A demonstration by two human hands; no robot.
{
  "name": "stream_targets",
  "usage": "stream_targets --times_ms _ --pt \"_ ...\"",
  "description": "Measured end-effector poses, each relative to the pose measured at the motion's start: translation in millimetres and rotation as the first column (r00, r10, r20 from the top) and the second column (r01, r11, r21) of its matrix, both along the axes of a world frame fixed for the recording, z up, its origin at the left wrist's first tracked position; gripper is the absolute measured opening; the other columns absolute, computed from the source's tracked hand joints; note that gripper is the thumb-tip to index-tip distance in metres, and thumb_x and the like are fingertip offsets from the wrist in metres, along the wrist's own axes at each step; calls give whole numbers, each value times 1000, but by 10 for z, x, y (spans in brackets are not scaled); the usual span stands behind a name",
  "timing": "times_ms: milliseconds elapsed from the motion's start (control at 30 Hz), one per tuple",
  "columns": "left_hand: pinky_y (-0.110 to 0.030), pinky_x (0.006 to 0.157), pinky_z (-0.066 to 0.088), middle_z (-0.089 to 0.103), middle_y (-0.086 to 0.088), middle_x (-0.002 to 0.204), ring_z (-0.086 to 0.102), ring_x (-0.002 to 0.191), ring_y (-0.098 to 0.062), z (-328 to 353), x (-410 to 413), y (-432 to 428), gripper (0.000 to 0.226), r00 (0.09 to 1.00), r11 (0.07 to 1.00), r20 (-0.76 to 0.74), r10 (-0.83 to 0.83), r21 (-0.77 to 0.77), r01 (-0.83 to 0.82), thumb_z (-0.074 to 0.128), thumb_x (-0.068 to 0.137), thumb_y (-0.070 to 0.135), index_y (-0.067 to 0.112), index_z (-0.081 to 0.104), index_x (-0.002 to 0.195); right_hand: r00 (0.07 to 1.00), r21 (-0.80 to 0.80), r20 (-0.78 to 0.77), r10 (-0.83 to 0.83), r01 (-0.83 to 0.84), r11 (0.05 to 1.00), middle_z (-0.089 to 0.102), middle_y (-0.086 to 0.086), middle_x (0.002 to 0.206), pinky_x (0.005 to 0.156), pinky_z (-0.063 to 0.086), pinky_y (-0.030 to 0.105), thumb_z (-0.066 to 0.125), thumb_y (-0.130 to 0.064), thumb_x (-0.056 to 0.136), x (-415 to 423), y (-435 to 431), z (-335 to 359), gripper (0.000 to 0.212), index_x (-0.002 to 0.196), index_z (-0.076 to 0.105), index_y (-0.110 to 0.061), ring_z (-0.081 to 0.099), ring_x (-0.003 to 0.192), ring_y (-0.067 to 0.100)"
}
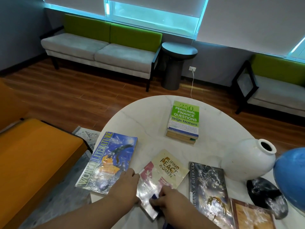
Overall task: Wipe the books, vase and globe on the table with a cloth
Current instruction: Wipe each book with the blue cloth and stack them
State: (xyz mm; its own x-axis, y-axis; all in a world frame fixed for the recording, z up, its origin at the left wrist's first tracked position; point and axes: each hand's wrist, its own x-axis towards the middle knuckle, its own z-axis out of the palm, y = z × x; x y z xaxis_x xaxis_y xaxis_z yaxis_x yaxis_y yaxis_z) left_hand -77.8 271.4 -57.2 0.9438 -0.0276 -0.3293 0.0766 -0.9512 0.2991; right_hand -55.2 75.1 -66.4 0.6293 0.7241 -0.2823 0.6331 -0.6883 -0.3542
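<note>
The Filipino Peace Women book (165, 169) lies under the right hand (171, 204), which clutches a dark blue cloth (153, 197); the left hand (127, 180) rests at its left edge, hold unclear. A hard swipe might skid the glossy cover off the table (148, 116). Four loose books, one stack (183, 123) beyond the grip, one vase (247, 159) and one globe (290, 176) to its right.

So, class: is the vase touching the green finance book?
Apart. The head view shows bare tabletop between the vase and the green finance book.
</note>
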Motion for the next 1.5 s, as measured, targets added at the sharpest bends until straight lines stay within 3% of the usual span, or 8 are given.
stream_targets --times_ms 200,333,433,533,700,1067,1300,1500 --pt "-29 93 42 36 -1 126 40 115 -20 1 -3 -1 65 1000 1000 -11 17 -21 -17 75 74 43 16 44 126 997 -77 -14 77 -78 994 42 0 120 95 41 34 53 -37 93 -162 -63 -151 40 131 43 -47 43 110 23" --pt "-32 97 42 35 -1 126 38 117 -21 2 -17 -29 69 999 999 -10 38 -33 -38 73 74 49 17 44 127 986 4 162 26 -27 1000 49 -7 98 86 49 29 47 -47 96 -14 -257 -147 18 80 49 -55 53 90 12" --pt "-32 96 43 35 -2 127 38 118 -21 12 -17 -47 68 999 999 -17 41 -15 -42 74 75 49 16 44 126 970 73 102 -221 214 974 45 -10 101 86 48 29 47 -25 98 78 -320 -156 28 116 57 -44 50 89 10" --pt "-29 93 42 35 -3 127 40 117 -21 31 7 -44 68 999 1000 -33 27 2 -27 74 75 48 15 44 125 989 -17 43 -142 143 990 41 -4 110 83 42 23 44 -23 100 -10 -236 -87 39 137 45 -34 43 95 13" --pt "-29 96 40 35 -5 128 40 118 -21 42 37 -53 68 999 999 -50 7 38 -5 73 76 48 14 43 127 932 -67 71 -356 361 930 36 -4 100 81 43 24 46 -21 99 205 -251 -2 37 133 48 -33 43 83 10" --pt "-27 89 38 36 -3 126 41 116 -20 60 33 -60 65 999 999 -54 7 49 -5 73 76 48 15 45 124 973 -178 45 -225 229 957 41 3 121 80 42 27 55 -16 92 217 -105 79 54 143 38 -28 49 104 22" --pt "-26 88 38 36 -3 125 41 114 -20 72 22 -62 64 999 999 -41 -2 34 4 73 76 48 15 46 123 961 -157 78 -267 276 948 35 -2 99 69 39 27 46 -17 98 256 -182 55 38 134 47 -29 50 99 21" --pt "-26 88 39 36 -3 125 41 114 -19 77 18 -62 64 999 999 -43 -4 34 5 72 76 49 15 45 124 998 -113 -14 -67 65 991 42 1 114 72 29 25 41 -22 101 66 -96 63 40 140 44 -32 46 101 19"
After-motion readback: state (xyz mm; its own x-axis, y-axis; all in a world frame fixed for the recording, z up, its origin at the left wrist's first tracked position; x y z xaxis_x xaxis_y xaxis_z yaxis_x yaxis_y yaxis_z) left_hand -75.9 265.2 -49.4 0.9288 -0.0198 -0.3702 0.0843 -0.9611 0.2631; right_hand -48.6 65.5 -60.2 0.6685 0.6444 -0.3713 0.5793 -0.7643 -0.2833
